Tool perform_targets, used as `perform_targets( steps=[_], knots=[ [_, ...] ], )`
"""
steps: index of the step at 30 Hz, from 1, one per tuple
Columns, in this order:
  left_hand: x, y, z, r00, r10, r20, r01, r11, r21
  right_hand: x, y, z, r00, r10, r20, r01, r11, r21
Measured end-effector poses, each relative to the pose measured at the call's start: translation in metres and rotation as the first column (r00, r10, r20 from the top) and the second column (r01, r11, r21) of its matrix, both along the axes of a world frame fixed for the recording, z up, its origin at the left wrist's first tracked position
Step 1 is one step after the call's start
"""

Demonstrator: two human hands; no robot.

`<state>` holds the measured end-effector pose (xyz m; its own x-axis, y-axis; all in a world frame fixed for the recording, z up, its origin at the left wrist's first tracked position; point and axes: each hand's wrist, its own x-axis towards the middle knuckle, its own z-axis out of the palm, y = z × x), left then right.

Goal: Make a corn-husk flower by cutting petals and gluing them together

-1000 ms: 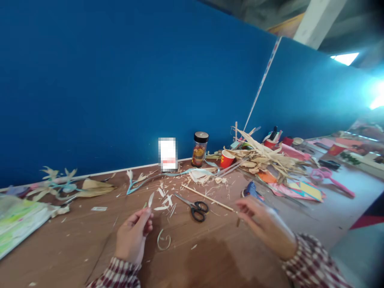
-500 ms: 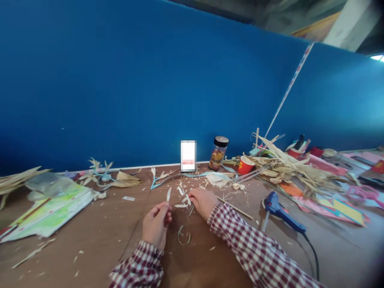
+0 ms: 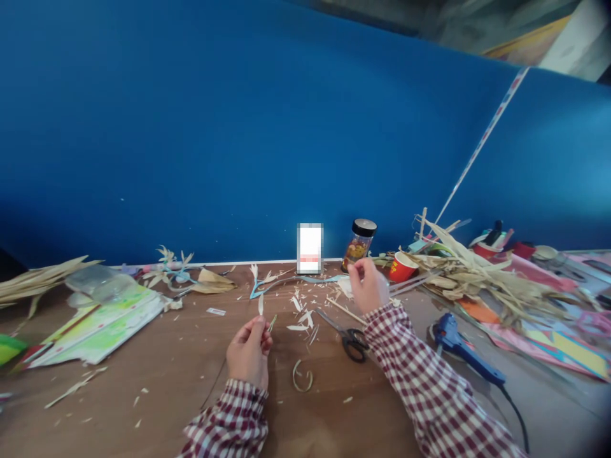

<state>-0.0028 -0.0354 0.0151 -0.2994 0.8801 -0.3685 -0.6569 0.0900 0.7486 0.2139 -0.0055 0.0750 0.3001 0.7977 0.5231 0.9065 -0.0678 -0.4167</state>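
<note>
Over the brown table (image 3: 167,394), your left hand (image 3: 249,353) pinches a pale sliver (image 3: 261,305); press lightly. Whether your right hand (image 3: 370,286) grips anything is unclear.

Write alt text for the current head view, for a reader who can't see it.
The left hand pinches a pale strip above a brown table, while the right hand partly hides a jar. Scissors, white scraps and a blue glue gun are nearby.

The sliver (image 3: 261,305), pale, slim and narrow-tipped, stands nearly upright in the left hand (image 3: 249,348), its lower end hidden by the fingers; a thin green strip (image 3: 273,322) slants up just to its right
</note>
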Motion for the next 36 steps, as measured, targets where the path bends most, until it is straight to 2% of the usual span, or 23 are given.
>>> perform_targets(
  steps=[1, 3, 6, 8, 14, 20, 25, 29, 32, 36],
  knots=[
    [0.000, 0.000, 0.000, 1.000, 0.006, 0.001, -0.006, 1.000, 0.001, 0.003, 0.001, 0.001, 1.000, -0.005, -0.007, 0.005, 1.000, 0.010],
    [0.000, 0.000, -0.001, 1.000, 0.005, 0.002, -0.005, 1.000, 0.000, 0.004, 0.002, -0.003, 0.997, 0.081, 0.005, -0.081, 0.994, -0.070],
    [0.001, -0.001, -0.001, 1.000, -0.007, 0.001, 0.007, 1.000, 0.001, -0.008, 0.001, -0.014, 0.953, 0.303, 0.011, -0.290, 0.923, -0.253],
    [0.001, -0.002, 0.000, 1.000, -0.009, -0.001, 0.009, 1.000, 0.003, -0.019, 0.001, -0.022, 0.927, 0.375, 0.008, -0.357, 0.888, -0.290],
    [0.004, -0.002, 0.001, 1.000, -0.029, -0.004, 0.029, 1.000, 0.001, -0.048, 0.021, -0.030, 0.882, 0.470, -0.032, -0.443, 0.805, -0.396],
    [0.006, -0.005, 0.002, 0.998, -0.055, -0.002, 0.055, 0.998, -0.008, -0.065, 0.049, -0.043, 0.857, 0.499, -0.131, -0.492, 0.716, -0.494],
    [0.007, -0.007, 0.005, 0.998, -0.064, 0.010, 0.064, 0.998, -0.007, -0.066, 0.053, -0.052, 0.835, 0.496, -0.239, -0.547, 0.703, -0.454],
    [0.006, -0.007, 0.005, 0.997, -0.078, 0.020, 0.078, 0.997, -0.005, -0.061, 0.048, -0.048, 0.794, 0.492, -0.355, -0.602, 0.714, -0.356],
    [0.007, -0.009, 0.005, 0.995, -0.097, 0.029, 0.097, 0.995, -0.010, -0.056, 0.043, -0.042, 0.737, 0.470, -0.486, -0.643, 0.708, -0.290],
    [0.010, -0.012, 0.004, 0.987, -0.153, 0.042, 0.153, 0.988, -0.017, -0.049, 0.032, -0.029, 0.622, 0.429, -0.655, -0.687, 0.701, -0.193]
  ],
)
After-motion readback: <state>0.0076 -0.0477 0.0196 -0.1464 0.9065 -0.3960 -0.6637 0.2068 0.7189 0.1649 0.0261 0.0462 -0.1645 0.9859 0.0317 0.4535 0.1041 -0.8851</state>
